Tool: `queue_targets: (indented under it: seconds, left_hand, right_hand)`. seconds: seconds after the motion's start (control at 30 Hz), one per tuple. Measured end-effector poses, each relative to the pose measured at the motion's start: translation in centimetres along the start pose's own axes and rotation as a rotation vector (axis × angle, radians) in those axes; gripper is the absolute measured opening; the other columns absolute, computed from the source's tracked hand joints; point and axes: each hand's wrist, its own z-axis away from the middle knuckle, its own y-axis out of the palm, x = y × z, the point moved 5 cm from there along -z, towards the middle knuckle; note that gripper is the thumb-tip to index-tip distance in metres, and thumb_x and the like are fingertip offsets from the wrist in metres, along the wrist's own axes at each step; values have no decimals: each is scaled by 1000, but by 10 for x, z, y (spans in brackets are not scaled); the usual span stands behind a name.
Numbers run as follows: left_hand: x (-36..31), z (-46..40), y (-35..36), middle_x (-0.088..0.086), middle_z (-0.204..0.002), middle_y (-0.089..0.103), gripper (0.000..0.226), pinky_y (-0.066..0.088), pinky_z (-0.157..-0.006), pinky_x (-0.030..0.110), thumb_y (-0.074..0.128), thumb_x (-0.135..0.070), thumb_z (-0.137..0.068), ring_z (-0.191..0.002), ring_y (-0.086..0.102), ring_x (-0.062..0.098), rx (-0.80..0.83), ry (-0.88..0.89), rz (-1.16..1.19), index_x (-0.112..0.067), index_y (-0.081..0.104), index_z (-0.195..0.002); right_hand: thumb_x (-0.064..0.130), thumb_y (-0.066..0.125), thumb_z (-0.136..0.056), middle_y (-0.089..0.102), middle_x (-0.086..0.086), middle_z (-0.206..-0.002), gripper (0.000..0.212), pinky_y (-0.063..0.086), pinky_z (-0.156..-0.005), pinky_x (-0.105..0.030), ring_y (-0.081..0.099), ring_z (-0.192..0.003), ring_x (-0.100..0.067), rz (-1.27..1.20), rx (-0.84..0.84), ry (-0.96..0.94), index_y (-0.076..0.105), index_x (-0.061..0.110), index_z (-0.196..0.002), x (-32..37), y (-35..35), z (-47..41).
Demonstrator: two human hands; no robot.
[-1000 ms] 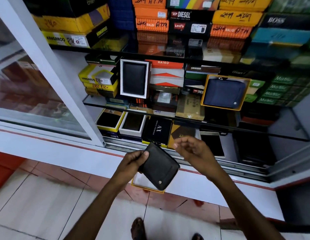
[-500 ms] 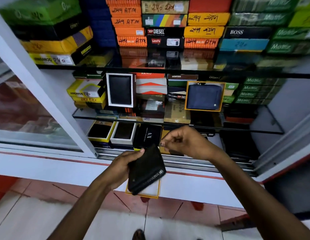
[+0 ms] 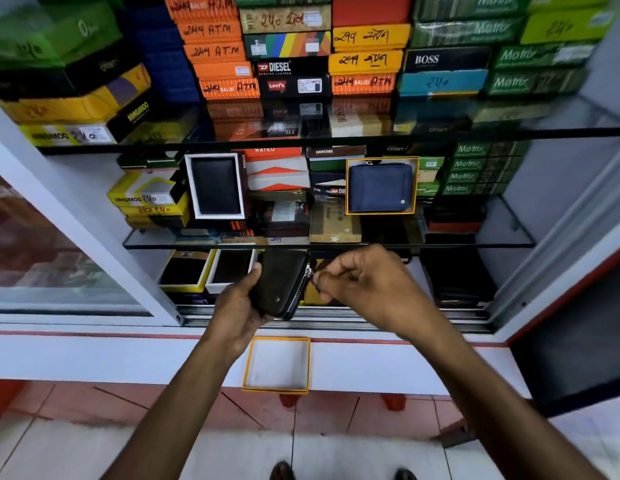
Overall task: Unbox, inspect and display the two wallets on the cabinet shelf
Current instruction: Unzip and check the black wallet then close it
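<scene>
Two hands are sharing the job in front of the cabinet, and I am reading this as the inspection of the second wallet. My left hand [image 3: 237, 306] is wrapping around the black wallet [image 3: 282, 282], thumb on the near face, fingers hidden behind it, holding it on edge with the zip side turned rightward. My right hand [image 3: 364, 278] is closing to a pinch at what looks like the zip pull [image 3: 312, 273] — fingertips together, the other fingers curled in.

To do this well I am thinking: keep the left grip firm so the wallet does not twist, and draw the pull steadily along the teeth rather than yanking, easing round the corner.

Both forearms are reaching up and forward, the right wrist bent inward toward the wallet. Its empty yellow-rimmed box [image 3: 279, 365] is sitting on the white ledge just below my hands. On the middle glass shelf [image 3: 506, 242] the blue wallet [image 3: 380, 188] is already standing in its box — displayed.
</scene>
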Motion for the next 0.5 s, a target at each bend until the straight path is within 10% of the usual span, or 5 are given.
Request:
queue_targets:
  seconds: [0.27,0.5]
  left_hand:
    - [13,-5,27,10,-88,65,35,40,-55,31,49,-39,-98,-65,53,20,-146,-93,96,-11,59,-117]
    - [18,6,21,10,-77,76,37,60,-60,29,77,-27,-72,-65,72,19,221,-303,-10,-6,67,-101]
  right_hand:
    - [31,61,-88,76,5,-69,25,41,-50,-21,56,-53,-15,-229,-35,166,76,19,-71,-28,39,18]
    - [28,55,-93,66,15,-68,19,40,-53,-3,60,-65,4,1,-267,115,68,30,-79,-46,-6,8]
